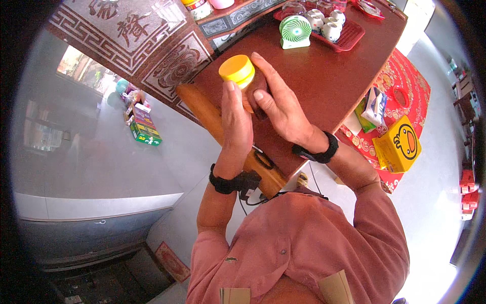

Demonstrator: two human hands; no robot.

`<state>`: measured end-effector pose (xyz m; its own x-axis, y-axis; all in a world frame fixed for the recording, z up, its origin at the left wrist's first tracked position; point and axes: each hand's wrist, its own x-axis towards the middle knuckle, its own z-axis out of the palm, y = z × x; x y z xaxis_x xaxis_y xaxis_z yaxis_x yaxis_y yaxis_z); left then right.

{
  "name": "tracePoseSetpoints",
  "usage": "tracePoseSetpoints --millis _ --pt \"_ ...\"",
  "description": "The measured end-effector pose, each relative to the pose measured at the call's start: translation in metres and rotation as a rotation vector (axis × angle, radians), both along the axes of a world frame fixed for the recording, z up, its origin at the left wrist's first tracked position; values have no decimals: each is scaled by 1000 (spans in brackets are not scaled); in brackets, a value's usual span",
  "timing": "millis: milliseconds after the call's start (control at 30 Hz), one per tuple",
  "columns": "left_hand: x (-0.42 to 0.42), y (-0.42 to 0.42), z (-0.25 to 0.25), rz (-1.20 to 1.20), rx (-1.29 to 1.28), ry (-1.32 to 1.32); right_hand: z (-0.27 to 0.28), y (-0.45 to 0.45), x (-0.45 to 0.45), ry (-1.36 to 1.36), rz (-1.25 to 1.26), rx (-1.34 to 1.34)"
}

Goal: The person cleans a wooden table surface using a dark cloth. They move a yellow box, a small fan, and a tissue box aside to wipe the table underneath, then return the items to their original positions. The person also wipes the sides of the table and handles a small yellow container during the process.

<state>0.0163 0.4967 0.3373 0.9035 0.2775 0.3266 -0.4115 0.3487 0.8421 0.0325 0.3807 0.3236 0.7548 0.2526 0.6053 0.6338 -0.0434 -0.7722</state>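
Between my two palms is a dark brown jar (258, 85) with a yellow lid (237, 70), tilted slightly above the red-brown tabletop (341, 79). My left hand (239, 117) presses its near-left side with the fingers together and pointing up. On the jar's right side lies my right hand (283, 102), its thumb across the front and its fingers stretched along the side. The lid sits on the jar. Most of the jar's body is hidden by the hands. Black bands circle both wrists.
Beyond the hands stand a green and white fan (295, 32) and a red tray (351, 40) with several small white porcelain cups (331, 31). A yellow box (398, 146) and plastic packets (374, 108) lie on a red patterned cloth to the right. Carved panels border the tabletop's far left.
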Motion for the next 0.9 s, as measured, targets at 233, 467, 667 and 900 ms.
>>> tracePoseSetpoints --millis 233,467,667,900 --pt "13 28 -11 -66 57 106 -19 -7 -12 4 -57 -185" --pt "-3 14 -8 -218 12 139 2 -5 4 -78 -174 78" --pt "0 12 -3 -86 75 73 -24 3 -18 133 48 71" --pt "1 35 -32 -17 724 -310 6 -12 -16 1227 542 685"
